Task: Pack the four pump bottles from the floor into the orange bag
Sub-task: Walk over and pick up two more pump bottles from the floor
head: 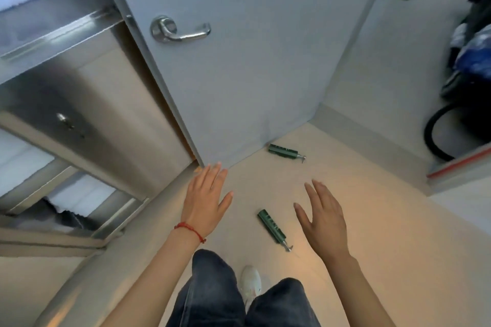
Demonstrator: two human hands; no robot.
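Two dark green pump bottles lie on their sides on the beige floor. The near bottle (pixel 272 227) lies between my hands, its silver pump pointing toward my feet. The far bottle (pixel 284 152) rests close to the foot of the door, pump to the right. My left hand (pixel 206 200), with a red string on the wrist, hovers open and flat above the floor left of the near bottle. Right of that bottle, my right hand (pixel 324 216) is spread open and holds nothing. No orange bag is in view.
A grey door (pixel 239 61) with a metal lever handle (pixel 180 30) stands straight ahead. A steel cabinet (pixel 79 114) is on the left. Dark bags and a black hose (pixel 438 138) sit at the right. My legs and a white shoe (pixel 251 284) are below.
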